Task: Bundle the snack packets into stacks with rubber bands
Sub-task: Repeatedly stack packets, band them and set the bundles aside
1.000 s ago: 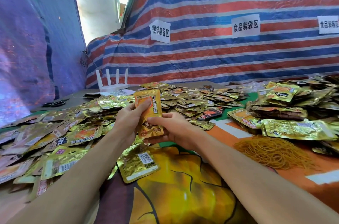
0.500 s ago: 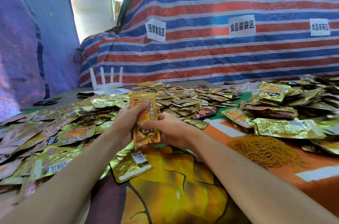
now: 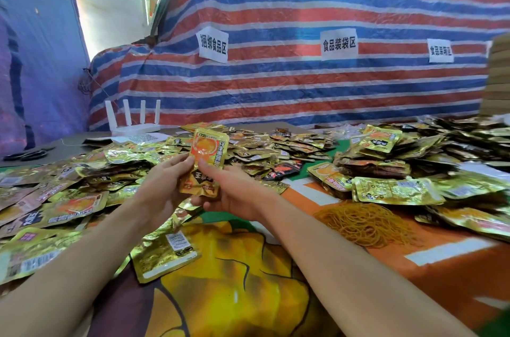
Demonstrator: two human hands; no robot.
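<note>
Your left hand (image 3: 162, 184) and right hand (image 3: 234, 193) both grip one small stack of snack packets (image 3: 205, 162), held upright above the near middle of the table (image 3: 455, 276). Your left thumb presses the stack's left edge; your right thumb lies across its orange printed front, the other fingers curled behind. How many packets are in the stack cannot be told.

Loose packets (image 3: 69, 198), flat crinkled gold foil pouches with orange prints, cover the table's left side, and a further heap (image 3: 276, 149) runs along the far edge. Toward the right edge lie thicker gold stacks (image 3: 394, 191). One packet (image 3: 165, 256) rests face down near the front edge, its white label up.

Near the right front, just before those stacks, sits a tangled mound of thin yellow rubber bands (image 3: 367, 226), directly on the orange and yellow printed cloth. A white router (image 3: 135, 124) with four upright antennas stands at the far left corner.
</note>
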